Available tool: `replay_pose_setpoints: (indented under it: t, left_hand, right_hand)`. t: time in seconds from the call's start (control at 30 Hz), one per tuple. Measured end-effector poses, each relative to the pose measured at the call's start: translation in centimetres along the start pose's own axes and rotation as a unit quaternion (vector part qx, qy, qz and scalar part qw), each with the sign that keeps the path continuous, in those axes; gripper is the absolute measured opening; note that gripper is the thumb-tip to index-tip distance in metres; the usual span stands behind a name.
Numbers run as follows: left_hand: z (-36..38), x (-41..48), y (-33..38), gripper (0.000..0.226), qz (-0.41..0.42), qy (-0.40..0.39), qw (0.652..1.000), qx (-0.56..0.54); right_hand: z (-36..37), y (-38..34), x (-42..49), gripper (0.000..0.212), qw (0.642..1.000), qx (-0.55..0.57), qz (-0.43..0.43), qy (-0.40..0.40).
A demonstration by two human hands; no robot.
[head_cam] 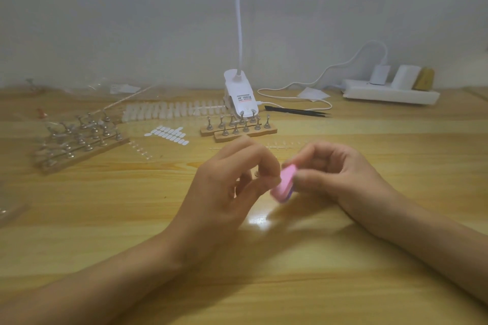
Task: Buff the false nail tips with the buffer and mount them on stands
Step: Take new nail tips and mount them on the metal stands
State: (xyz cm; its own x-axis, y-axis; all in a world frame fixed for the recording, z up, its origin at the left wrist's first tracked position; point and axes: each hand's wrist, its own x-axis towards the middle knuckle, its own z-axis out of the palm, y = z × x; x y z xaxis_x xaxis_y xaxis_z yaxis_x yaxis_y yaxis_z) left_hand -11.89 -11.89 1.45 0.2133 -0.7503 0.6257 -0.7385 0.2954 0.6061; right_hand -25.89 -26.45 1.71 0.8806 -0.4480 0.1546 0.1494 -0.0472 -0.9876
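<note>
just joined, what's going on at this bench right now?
A person is working at the wooden table. The right hand grips the pink buffer against what looks like a nail tip pinched in the left hand, too small to confirm. The stands just behind look bare.

- This is my small nail-craft bench, at home or in a little studio, I cannot tell which: a pale wooden table [369,258] set against a plain white wall [132,21]
- A white clip-on lamp [241,97] stands at the centre back, and a white power strip [390,93] with plugs in it lies at upper right
- Rows of false nail tips [169,111], metal stands [239,126] on wooden bases, sticky tabs [169,134] and black tweezers [295,110] fill the middle band of the frame
</note>
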Motion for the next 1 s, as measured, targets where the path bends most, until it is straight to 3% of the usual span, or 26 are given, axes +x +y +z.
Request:
replay_pose_setpoints:
  t: [0.07,0.17,0.27,0.4,0.53,0.63,0.77,0.9,1.0]
  left_hand:
    - [-0.1,0.0,-0.1,0.016,-0.003,0.015,1.000,-0.001]
    - [-0.1,0.0,0.0,0.016,-0.004,0.004,1.000,0.003]
    - [-0.1,0.0,0.1,0.016,-0.003,-0.002,1.000,0.003]
    - [-0.1,0.1,0.0,0.016,-0.010,-0.023,1.000,-0.001]
    - [0.0,-0.1,0.0,0.011,0.000,-0.055,0.998,-0.006]
    - [-0.3,0.0,-0.2,0.012,-0.058,-0.018,0.995,-0.084]
    - [-0.7,0.3,-0.4,0.013,-0.141,0.014,0.971,-0.190]
    - [-0.8,0.3,-0.5,0.022,-0.202,0.003,0.938,-0.282]
    - [-0.8,0.4,-0.8,0.026,-0.219,0.006,0.930,-0.296]
  right_hand:
    - [-0.5,0.1,0.2,0.017,0.999,0.031,0.003,0.036]
    - [-0.2,0.1,0.0,0.016,1.000,-0.023,0.002,-0.019]
    - [-0.6,0.3,0.3,0.015,0.999,0.028,-0.008,0.034]
    - [-0.4,0.3,0.1,0.015,0.998,-0.035,-0.002,-0.046]
    - [-1.4,0.6,0.6,0.019,0.998,0.032,-0.016,0.052]
    - [-2.3,0.3,0.9,0.025,0.996,0.007,-0.052,0.076]
    - [-4.6,-0.9,1.3,0.024,0.970,-0.179,-0.105,0.126]
    - [-6.0,-2.0,1.6,0.029,0.925,-0.374,0.007,0.067]
    - [-5.9,-2.5,1.3,0.043,0.823,-0.564,0.065,-0.005]
